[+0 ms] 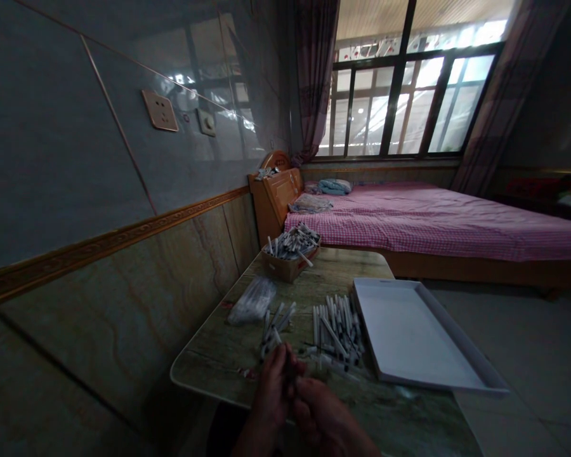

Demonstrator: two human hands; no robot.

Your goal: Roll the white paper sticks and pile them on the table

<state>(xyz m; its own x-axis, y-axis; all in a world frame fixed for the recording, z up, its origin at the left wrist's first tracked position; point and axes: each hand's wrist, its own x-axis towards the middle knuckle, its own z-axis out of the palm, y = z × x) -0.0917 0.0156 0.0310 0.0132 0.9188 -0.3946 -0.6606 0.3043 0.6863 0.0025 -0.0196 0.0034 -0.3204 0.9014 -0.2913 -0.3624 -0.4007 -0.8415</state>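
Note:
My left hand (271, 388) and my right hand (321, 403) are closed and meet at the near edge of the table, fingertips together. Whatever they pinch is dark and hidden among the fingers. Just beyond my left hand lies a small loose group of white pens (269, 324) with dark ends. A larger pile of similar pens (337, 327) is beyond my right hand, most lying side by side. Some clear plastic pieces (335, 365) rest at its near side.
A white shallow tray (421, 336) stands on the table's right, overhanging its edge. Farther back are a clear plastic bag (253, 300) and a cardboard box (280, 268) heaped with pens. A tiled wall (185, 279) borders the left; a bed (409, 219) stands behind.

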